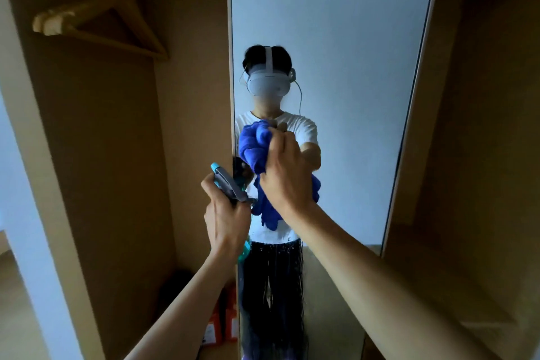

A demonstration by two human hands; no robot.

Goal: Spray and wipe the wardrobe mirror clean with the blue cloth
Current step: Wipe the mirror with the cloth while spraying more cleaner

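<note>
The tall wardrobe mirror (350, 52) stands upright in a pale frame straight ahead. My right hand (285, 172) grips the bunched blue cloth (253, 143) and presses it against the glass near the mirror's left edge, at mid height. My left hand (226, 213) holds a spray bottle (226, 183) with a grey head and teal nozzle, just left of the cloth by the mirror's left edge. Wet streaks and drips (274, 260) run down the lower glass. The mirror reflects a person in a white shirt and headset.
An open wooden wardrobe compartment lies to the left, with a wooden hanger (96, 14) hanging from a rail at the top. Orange-red boxes (222, 321) sit on its floor. Wooden panels (482, 126) flank the mirror on the right.
</note>
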